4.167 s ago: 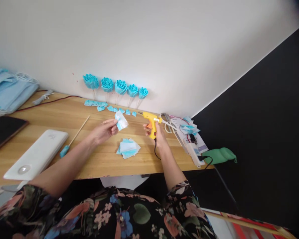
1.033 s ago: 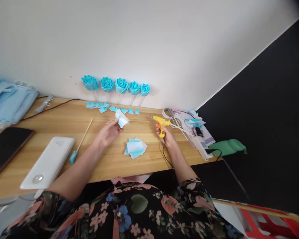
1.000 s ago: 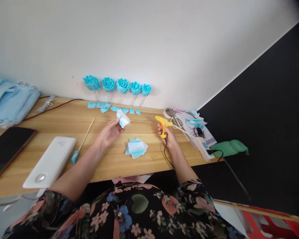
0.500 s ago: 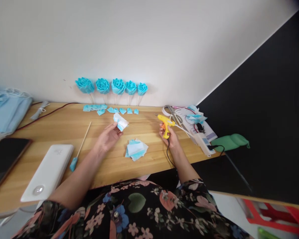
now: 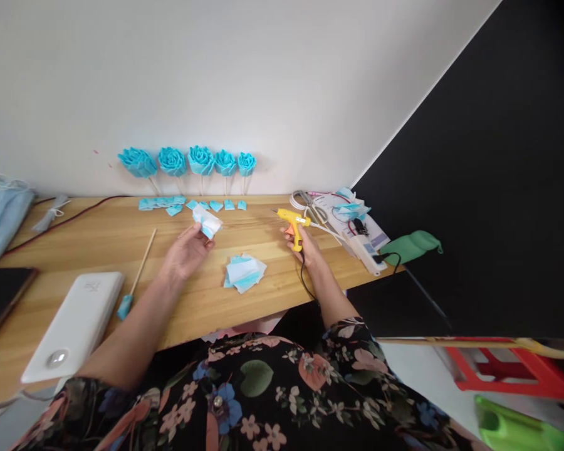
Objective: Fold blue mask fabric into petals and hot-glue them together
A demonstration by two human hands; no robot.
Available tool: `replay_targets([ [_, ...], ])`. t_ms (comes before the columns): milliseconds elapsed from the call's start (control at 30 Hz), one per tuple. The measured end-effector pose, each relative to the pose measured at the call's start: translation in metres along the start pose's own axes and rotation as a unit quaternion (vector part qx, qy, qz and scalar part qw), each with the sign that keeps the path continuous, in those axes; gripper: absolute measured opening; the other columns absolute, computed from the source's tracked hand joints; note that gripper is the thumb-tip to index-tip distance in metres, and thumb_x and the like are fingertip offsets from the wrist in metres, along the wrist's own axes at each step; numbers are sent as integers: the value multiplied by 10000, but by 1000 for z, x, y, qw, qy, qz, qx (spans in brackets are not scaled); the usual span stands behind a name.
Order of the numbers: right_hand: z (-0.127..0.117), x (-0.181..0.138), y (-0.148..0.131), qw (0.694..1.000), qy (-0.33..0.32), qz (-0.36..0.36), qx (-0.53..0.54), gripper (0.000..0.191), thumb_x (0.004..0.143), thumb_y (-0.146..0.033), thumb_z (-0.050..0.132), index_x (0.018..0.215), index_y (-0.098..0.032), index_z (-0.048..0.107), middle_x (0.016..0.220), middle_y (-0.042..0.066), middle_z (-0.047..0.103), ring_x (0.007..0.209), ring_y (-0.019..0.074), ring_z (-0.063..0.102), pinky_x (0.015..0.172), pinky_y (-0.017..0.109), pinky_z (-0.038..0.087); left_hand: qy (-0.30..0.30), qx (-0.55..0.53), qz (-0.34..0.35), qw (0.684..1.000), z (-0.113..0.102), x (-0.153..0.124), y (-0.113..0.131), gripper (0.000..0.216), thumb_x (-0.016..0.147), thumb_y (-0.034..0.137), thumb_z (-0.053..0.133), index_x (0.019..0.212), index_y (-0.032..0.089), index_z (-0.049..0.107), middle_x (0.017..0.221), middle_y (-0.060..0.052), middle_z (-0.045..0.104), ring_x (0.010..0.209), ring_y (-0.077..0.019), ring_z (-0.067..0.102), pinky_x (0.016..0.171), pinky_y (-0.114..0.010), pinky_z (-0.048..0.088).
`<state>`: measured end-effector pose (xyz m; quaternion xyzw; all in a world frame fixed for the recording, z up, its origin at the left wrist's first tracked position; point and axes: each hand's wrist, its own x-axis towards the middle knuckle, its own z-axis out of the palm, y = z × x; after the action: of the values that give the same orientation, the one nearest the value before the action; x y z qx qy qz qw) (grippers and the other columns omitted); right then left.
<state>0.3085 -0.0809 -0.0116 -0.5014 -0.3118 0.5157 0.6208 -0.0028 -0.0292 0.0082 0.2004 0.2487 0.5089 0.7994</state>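
Note:
My left hand (image 5: 187, 252) is closed on a folded white and light-blue fabric piece (image 5: 208, 222), pinching its left edge above the table. A yellow hot glue gun (image 5: 293, 227) sits in my right hand (image 5: 305, 247), its nozzle pointing left and apart from the fabric. Between the hands lies a small pile of white and blue fabric pieces (image 5: 244, 272). Left of my left forearm is a wooden stick with a blue fabric bud (image 5: 125, 307) on its end. Several blue fabric roses (image 5: 201, 161) on sticks lean at the wall, with small folded blue petals (image 5: 162, 203) in front.
At left are blue face masks (image 5: 4, 216), a dark phone (image 5: 2, 300) and a white power bank (image 5: 73, 326). Scissors (image 5: 320, 212), a power strip (image 5: 369, 257) and a green pouch (image 5: 411, 247) lie at right. The glue gun's cord (image 5: 305, 282) drops past the table edge.
The camera view has turned to the right, so everything on the table appears shifted left. Both hands keep their holds on the fabric piece and the glue gun.

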Motion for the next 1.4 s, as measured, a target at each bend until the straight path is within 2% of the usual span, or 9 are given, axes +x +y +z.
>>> replay_targets([
  [133,1,-1,1,1000,-2,0,-7,354,814,-510,650,979,-197,663,927,69,761,693,110,632,542,202,493,-1,2,9,1000,1,0,0,66,796,185,709,803,178,644,754,-6,712,621,-120,612,543,-240,446],
  [400,5,7,-3,999,-7,36,-19,250,795,-394,705,953,-203,682,961,52,759,614,84,579,438,160,451,23,27,19,999,-1,1,-4,108,764,176,736,808,159,639,740,-16,707,608,-116,624,523,-227,445],
  [567,-5,9,-16,995,-60,80,-15,170,768,-286,741,908,-193,720,970,44,741,743,99,660,589,159,560,35,32,21,999,-3,2,-2,91,776,168,728,793,162,639,721,-10,700,590,-110,623,522,-223,453],
  [700,-13,-1,-21,995,-24,97,14,191,735,-141,729,918,-193,715,948,34,743,863,122,700,761,194,602,39,29,21,999,-3,1,-1,56,796,144,698,797,160,644,723,-9,701,602,-118,628,533,-228,472],
  [833,-14,-8,-19,994,-20,104,5,263,719,-86,708,958,-196,703,981,31,748,930,128,707,825,204,601,36,46,11,998,-4,1,-1,39,820,153,673,789,161,650,735,-13,703,599,-122,621,544,-236,486],
  [967,-14,-9,-17,995,-3,100,4,223,745,-87,683,946,-180,710,968,43,756,906,122,707,794,190,597,27,56,4,998,-5,1,0,62,840,180,666,781,165,649,728,-12,690,600,-117,615,533,-225,480],
  [1233,-9,-3,-15,993,57,93,35,173,735,-102,646,888,-159,705,794,38,734,664,101,658,529,159,538,36,57,3,998,-6,3,-1,18,826,165,675,821,154,663,761,-18,710,623,-116,632,543,-208,497],
  [1333,-8,-1,-14,995,61,82,12,169,734,-122,655,887,-169,707,853,41,741,727,115,679,582,181,554,35,59,11,998,-8,4,-2,42,807,175,700,818,149,668,766,-19,714,626,-115,633,554,-211,502],
  [1400,-12,-2,-16,994,74,67,-51,168,747,-165,662,908,-180,710,947,55,750,842,154,703,709,252,587,40,58,17,997,-8,4,-3,73,774,173,731,813,147,675,785,-14,720,636,-115,636,554,-214,501],
])
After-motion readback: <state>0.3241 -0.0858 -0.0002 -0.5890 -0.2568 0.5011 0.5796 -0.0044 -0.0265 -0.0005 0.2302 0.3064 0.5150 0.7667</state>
